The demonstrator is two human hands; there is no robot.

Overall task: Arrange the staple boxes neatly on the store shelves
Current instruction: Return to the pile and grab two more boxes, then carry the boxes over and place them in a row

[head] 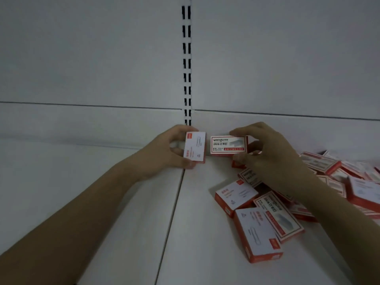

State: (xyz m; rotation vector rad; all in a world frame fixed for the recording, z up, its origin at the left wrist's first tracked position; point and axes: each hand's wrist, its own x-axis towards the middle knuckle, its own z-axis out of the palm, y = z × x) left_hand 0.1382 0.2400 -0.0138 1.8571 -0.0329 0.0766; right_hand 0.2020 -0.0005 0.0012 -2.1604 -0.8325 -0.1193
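At the back of the white shelf, near the slotted upright, the left hand is pinching a staple box standing on end. Just beside it, the right hand is gripping a second box between thumb and fingers, its printed face showing. A loose heap of boxes is lying on the shelf to the right.
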